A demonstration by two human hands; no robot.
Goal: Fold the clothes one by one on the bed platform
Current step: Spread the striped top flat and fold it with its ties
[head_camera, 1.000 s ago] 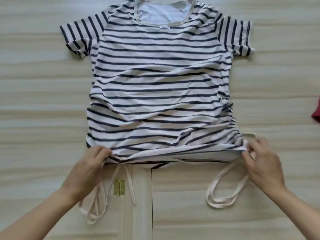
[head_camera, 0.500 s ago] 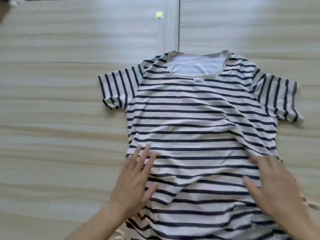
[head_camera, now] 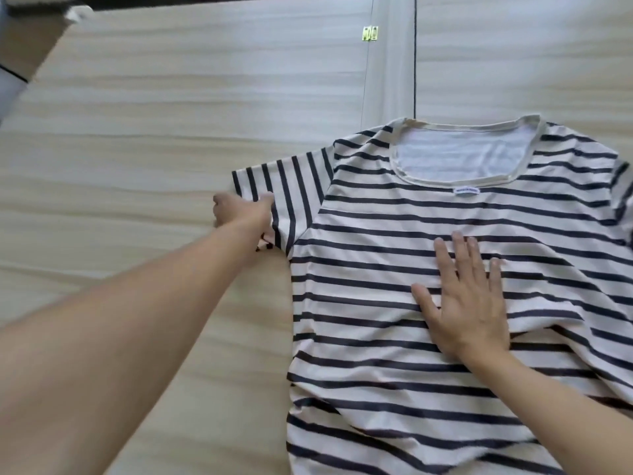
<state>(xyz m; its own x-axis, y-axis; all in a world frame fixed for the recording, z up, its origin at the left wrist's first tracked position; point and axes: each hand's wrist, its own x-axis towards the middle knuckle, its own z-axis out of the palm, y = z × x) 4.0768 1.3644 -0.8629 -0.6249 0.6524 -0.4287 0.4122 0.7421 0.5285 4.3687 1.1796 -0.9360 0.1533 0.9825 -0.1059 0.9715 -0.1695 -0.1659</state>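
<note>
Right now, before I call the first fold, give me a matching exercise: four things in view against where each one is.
Things:
1 left hand
2 right hand
3 brass hinge
4 neck label

Places:
A flat on the striped shirt, at its chest
B on the wooden platform, beyond the collar
C pinching the sleeve at its hem
D just below the collar's front edge

Pairs: 1-C, 2-A, 3-B, 4-D

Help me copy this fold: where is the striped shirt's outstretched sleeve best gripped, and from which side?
Pinch the sleeve at its open hem, coming from the outer side, where the left hand is: it lies flat, its free edge facing outward. The right hand pins the shirt flat.
</note>
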